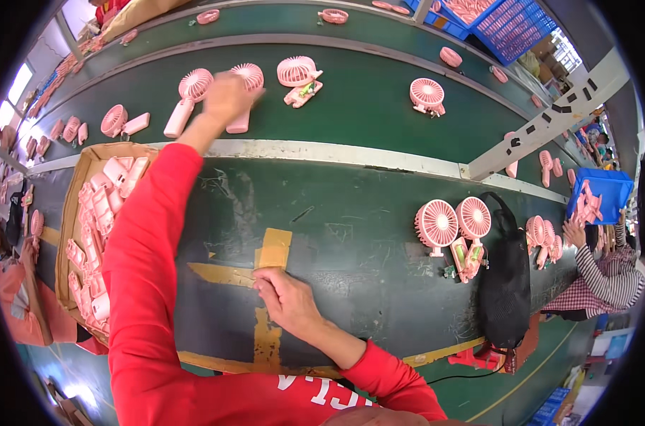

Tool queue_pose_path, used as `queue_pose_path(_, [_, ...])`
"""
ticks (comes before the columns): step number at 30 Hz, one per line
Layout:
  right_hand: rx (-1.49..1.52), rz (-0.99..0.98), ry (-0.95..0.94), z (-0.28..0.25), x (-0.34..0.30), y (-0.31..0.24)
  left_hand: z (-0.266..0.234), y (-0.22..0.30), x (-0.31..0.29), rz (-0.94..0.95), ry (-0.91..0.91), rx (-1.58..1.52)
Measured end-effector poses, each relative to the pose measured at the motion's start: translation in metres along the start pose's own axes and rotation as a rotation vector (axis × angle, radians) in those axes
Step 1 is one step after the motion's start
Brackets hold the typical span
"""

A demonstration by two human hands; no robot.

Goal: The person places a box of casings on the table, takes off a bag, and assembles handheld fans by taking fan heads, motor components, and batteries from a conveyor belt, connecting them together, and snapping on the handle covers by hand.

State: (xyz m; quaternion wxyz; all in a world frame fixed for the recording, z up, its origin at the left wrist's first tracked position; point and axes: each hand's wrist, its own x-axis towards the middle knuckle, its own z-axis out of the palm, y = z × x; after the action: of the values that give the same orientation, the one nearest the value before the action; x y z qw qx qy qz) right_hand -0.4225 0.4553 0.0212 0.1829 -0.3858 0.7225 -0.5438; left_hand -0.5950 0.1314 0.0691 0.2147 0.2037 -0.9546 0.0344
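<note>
My left hand point(228, 98) reaches across to the green conveyor belt, over the middle of a pink handheld fan point(248, 77). Its fingers are smeared by motion, so their grip on the fan cannot be made out. Close by on the left lies another pink handheld fan point(196, 85). A fan with its handle opened up point(297, 72) rests to the right of the hand. My right hand point(288, 302) is closed, fingers curled, low over the dark worktable by a cross of yellow-brown tape point(272, 248); nothing shows in it.
At the left stands a cardboard box point(70, 213) of pink casing parts point(99, 206). Two fans with open handles point(436, 226) sit at the right beside a black bag point(505, 284). A white rail point(322, 154) edges the belt. A striped-sleeved person point(606, 280) works by a blue bin point(610, 186).
</note>
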Motion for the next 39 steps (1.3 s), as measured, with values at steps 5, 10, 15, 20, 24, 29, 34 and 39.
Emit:
queue_pose_path(5, [0.033,0.015,0.042,-0.005,0.000,-0.003,0.045,0.118,0.008,0.010,0.167,-0.295])
queue_pose_path(10, [0.115,-0.014,0.030,-0.001,0.000,-0.004,0.062,0.106,0.011,-0.156,0.083,-0.708])
queue_pose_path(15, [0.087,0.008,0.031,-0.006,-0.004,0.000,-0.005,0.114,-0.037,-0.212,-0.412,-1.145])
queue_pose_path(20, [0.320,-0.021,0.332,-0.031,-0.009,-0.031,-0.082,0.107,-0.143,-0.306,-0.555,-1.244])
queue_pose_path(24, [0.078,-0.121,0.543,-0.064,-0.030,-0.051,-0.109,0.107,-0.229,-0.189,-0.522,-1.225])
queue_pose_path(29, [-0.405,-0.148,0.361,-0.067,-0.076,-0.050,-0.151,0.111,-0.318,-0.211,-0.699,-1.122])
queue_pose_path(34, [-0.401,-0.042,0.100,-0.048,-0.106,-0.049,-0.186,0.099,-0.334,0.000,-0.395,-0.687])
queue_pose_path(39, [-0.547,-0.227,0.118,-0.032,-0.099,-0.055,-0.159,0.138,-0.291,0.165,-0.001,-0.605])
